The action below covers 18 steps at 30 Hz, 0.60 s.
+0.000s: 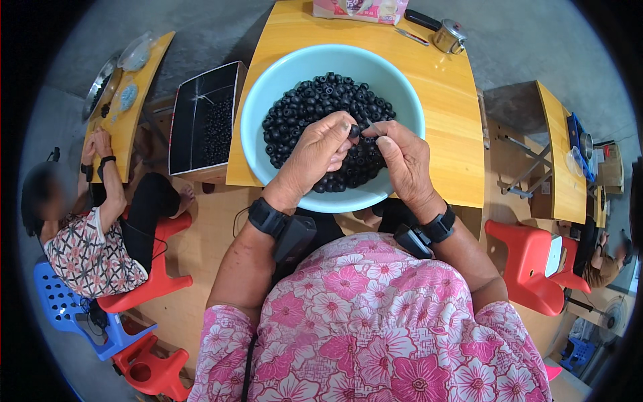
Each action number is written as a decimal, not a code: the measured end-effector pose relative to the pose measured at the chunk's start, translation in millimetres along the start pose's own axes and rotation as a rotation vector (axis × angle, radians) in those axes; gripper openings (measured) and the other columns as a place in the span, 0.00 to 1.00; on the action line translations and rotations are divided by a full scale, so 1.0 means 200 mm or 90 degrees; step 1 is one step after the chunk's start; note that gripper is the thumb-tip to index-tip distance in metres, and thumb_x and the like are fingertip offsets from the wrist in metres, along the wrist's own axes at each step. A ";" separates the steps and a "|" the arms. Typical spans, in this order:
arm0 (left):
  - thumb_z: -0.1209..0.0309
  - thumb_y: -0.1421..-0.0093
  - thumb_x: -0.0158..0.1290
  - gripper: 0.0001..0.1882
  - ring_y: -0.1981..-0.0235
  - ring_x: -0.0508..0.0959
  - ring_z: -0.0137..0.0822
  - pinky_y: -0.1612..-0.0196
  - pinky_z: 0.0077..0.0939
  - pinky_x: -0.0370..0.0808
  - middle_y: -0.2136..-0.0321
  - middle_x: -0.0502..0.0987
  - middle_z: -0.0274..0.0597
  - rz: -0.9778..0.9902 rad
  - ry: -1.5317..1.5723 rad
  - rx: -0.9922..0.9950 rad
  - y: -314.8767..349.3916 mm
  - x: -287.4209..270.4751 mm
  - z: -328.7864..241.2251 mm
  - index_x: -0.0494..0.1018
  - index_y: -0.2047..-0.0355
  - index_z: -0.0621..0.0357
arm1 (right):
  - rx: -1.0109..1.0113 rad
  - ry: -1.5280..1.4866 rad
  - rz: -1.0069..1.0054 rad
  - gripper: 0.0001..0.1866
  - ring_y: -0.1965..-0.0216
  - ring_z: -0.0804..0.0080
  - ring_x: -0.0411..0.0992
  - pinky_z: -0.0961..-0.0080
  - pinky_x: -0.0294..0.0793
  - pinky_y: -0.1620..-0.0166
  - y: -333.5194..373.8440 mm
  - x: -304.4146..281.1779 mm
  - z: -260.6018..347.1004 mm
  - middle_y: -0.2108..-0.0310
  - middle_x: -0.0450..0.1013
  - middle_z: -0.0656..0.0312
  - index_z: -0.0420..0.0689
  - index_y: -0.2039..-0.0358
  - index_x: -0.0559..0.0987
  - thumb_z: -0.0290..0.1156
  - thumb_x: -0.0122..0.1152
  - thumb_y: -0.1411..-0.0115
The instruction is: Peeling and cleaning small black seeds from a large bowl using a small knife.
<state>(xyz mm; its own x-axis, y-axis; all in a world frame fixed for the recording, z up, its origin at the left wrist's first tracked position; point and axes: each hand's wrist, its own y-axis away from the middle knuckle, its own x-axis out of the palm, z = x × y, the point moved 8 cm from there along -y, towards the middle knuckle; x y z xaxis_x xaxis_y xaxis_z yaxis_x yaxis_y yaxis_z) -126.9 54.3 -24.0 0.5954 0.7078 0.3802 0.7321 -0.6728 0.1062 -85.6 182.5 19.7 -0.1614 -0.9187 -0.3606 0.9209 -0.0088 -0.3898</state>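
A light-blue basin [252, 120] stands on the wooden table in front of me, holding a heap of small black ring-like pieces [311, 100], many with a hole. Above the heap, my left hand [315, 153] is closed, pinching one black round piece [354, 131] between thumb and fingers. My right hand [407, 159], close beside it, grips a thin pointed metal blade [372, 126] whose tip reaches toward that piece. Most of the blade's handle is hidden in the fingers.
On the table [452, 134] lie a metal mug [450, 37], a slim cutter [411, 36] and a pink package [362, 9]. Left of it sits an open box [201, 120] with more black pieces. A co-worker [100, 241] sits further left; a red stool [526, 261] stands right.
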 end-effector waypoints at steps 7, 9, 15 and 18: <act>0.54 0.29 0.41 0.18 0.81 0.57 0.15 0.80 0.08 0.56 0.78 0.60 0.25 -0.005 0.005 0.005 0.01 0.00 0.00 0.68 0.65 0.55 | -0.033 0.068 0.029 0.09 0.71 0.54 0.71 0.67 0.70 0.67 0.02 0.03 0.02 0.74 0.71 0.54 0.41 0.66 0.78 0.34 0.57 0.38; 0.54 0.29 0.41 0.18 0.81 0.57 0.15 0.79 0.08 0.56 0.78 0.60 0.25 0.000 0.007 0.009 0.02 0.01 0.00 0.68 0.65 0.56 | -0.032 0.085 0.036 0.09 0.72 0.55 0.71 0.66 0.70 0.68 0.02 0.04 0.02 0.75 0.71 0.55 0.42 0.66 0.78 0.35 0.57 0.39; 0.51 0.30 0.42 0.19 0.80 0.57 0.15 0.79 0.08 0.55 0.77 0.60 0.25 -0.005 0.018 0.006 0.02 0.00 -0.01 0.67 0.65 0.55 | -0.022 0.125 0.053 0.09 0.73 0.56 0.71 0.65 0.69 0.70 0.01 0.05 0.03 0.76 0.70 0.57 0.45 0.66 0.79 0.37 0.59 0.39; 0.51 0.30 0.42 0.20 0.80 0.57 0.14 0.79 0.08 0.55 0.77 0.60 0.25 -0.009 0.011 0.005 0.01 0.00 -0.01 0.67 0.66 0.55 | -0.024 0.136 0.053 0.10 0.73 0.55 0.71 0.65 0.70 0.70 0.00 0.05 0.03 0.76 0.70 0.57 0.45 0.66 0.79 0.38 0.59 0.39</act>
<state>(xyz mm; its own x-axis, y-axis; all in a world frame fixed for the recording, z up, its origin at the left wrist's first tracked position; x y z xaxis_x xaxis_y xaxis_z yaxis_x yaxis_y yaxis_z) -126.0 51.7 -22.1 0.5788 0.7139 0.3940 0.7432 -0.6607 0.1054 -85.0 170.8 21.3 -0.1604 -0.8111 -0.5625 0.9206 0.0825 -0.3816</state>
